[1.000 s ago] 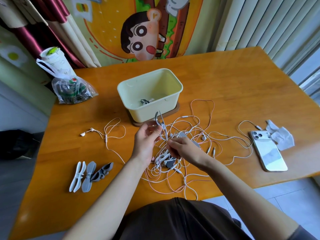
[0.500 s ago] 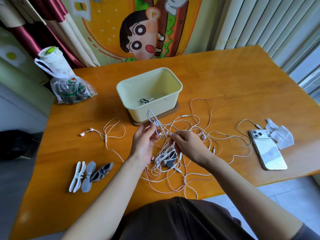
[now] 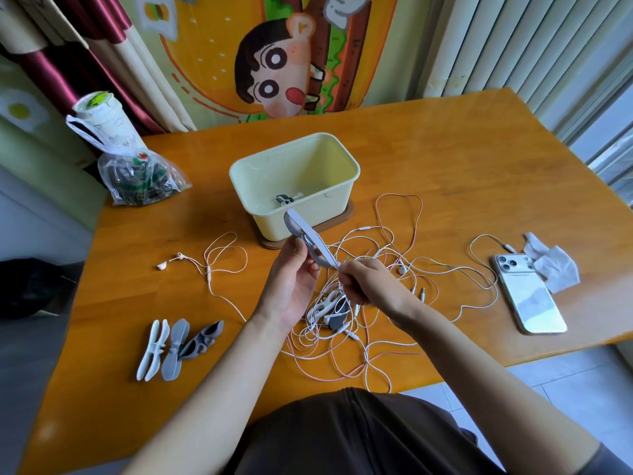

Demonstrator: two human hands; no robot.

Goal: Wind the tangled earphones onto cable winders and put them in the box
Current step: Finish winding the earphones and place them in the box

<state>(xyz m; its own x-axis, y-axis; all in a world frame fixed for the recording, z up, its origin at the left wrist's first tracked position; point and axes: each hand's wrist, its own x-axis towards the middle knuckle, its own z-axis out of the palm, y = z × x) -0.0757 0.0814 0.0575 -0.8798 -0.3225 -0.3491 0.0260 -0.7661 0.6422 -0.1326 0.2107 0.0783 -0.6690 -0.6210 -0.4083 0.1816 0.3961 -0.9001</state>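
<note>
three spare winders (image 3: 178, 347) lie at the left. the left hand (image 3: 291, 286) grips one grey winder (image 3: 310, 241), held up in front of the box (image 3: 335, 209). the right hand (image 3: 370, 286) pinches its lower tip with curled fingers. the earphones (image 3: 400, 269) lie tangled under both hands. i think that winding now can go wrong: the cables are not separated, so a knot can jam and the whole pile is dragged.

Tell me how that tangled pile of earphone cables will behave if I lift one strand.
Probably floppy: the earphone tangle lies in limp, loose loops on the table. Lifting one strand would likely drag others along, since white and pink cables cross repeatedly. It looks light, so it may slide rather than stay put.
</note>
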